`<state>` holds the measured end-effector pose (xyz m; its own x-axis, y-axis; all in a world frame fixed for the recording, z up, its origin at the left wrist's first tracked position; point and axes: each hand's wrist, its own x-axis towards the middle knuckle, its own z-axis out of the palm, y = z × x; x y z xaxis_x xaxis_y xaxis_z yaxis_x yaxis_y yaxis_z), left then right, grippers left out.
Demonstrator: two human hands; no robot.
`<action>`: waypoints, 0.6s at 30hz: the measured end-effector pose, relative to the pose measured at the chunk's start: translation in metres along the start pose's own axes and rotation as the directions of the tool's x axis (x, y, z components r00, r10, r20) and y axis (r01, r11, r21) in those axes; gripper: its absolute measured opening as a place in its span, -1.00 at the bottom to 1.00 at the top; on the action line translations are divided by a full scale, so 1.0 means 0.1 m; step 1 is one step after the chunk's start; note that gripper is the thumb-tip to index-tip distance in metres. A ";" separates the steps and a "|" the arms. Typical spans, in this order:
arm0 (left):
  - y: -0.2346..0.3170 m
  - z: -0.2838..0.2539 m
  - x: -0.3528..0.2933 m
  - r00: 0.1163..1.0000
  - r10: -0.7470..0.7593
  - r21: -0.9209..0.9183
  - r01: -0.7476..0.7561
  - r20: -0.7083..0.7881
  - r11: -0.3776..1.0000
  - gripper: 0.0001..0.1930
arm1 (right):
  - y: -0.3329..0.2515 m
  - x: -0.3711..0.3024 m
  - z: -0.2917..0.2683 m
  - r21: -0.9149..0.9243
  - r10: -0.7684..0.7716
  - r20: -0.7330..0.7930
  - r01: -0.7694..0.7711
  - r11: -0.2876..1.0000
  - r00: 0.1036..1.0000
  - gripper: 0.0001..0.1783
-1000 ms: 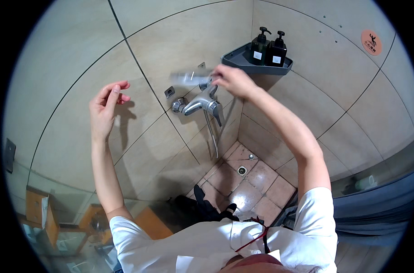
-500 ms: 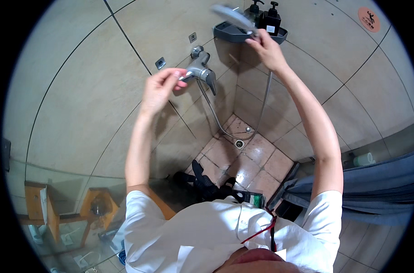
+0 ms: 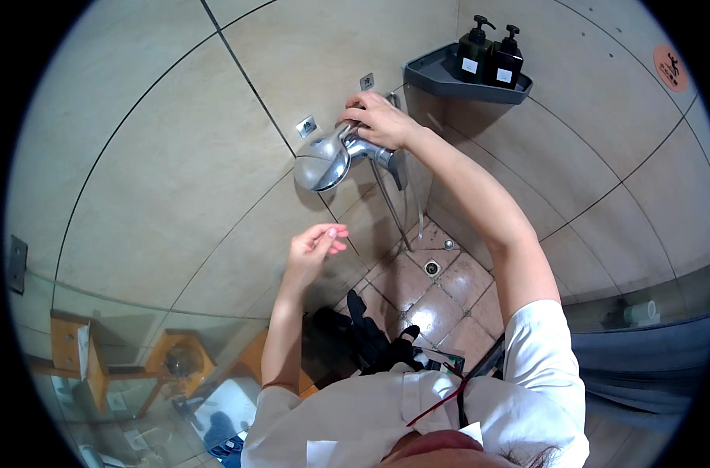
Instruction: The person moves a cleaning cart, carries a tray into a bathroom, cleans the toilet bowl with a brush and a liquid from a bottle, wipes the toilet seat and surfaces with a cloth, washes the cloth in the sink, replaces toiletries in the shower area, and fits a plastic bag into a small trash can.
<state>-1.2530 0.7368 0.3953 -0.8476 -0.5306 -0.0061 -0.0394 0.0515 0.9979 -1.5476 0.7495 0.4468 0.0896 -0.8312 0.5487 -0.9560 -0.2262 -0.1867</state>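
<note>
The shower head (image 3: pixel 321 162) now sits low against the tiled wall, just left of the chrome tap (image 3: pixel 374 150), face turned outward; half a second ago it was raised high beside the corner shelf (image 3: pixel 440 78). The right hand (image 3: pixel 380 121) is closed around its handle where it meets the tap, so the head seems to be going back into its holder. The left hand (image 3: pixel 312 248) has come off the tap and hangs nearer, empty, fingers loosely spread (touching nothing). Two dark pump bottles (image 3: pixel 489 56) stand on the shelf; the floor drain (image 3: pixel 432 267) lies below
</note>
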 end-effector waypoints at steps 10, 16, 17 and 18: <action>-0.28 0.01 0.01 0.989 -0.110 -0.048 0.106 -0.095 0.993 -0.76 | 0.07 -0.21 0.12 -0.061 0.048 -0.219 -0.063 0.996 0.975 -0.43; -0.47 0.26 0.12 0.986 -0.115 -0.053 0.109 -0.123 0.993 -0.72 | -0.38 -1.20 0.06 0.174 0.375 -0.459 -0.333 0.927 0.805 -0.56; -0.53 0.27 0.09 0.985 -0.124 -0.075 0.116 -0.120 0.990 -0.72 | -0.49 -1.54 0.07 0.212 0.437 -0.442 -0.383 0.899 0.783 -0.48; -0.54 0.27 0.02 0.984 -0.124 -0.091 0.113 -0.127 0.989 -0.71 | -0.76 -1.85 -0.01 0.286 0.550 -0.409 -0.471 0.835 0.728 -0.49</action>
<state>-1.2669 0.7552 0.3392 -0.7624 -0.6357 -0.1213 -0.0864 -0.0858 0.9926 -1.4914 0.9214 0.3604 -0.5751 -0.5221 0.6299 -0.7605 0.0573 -0.6468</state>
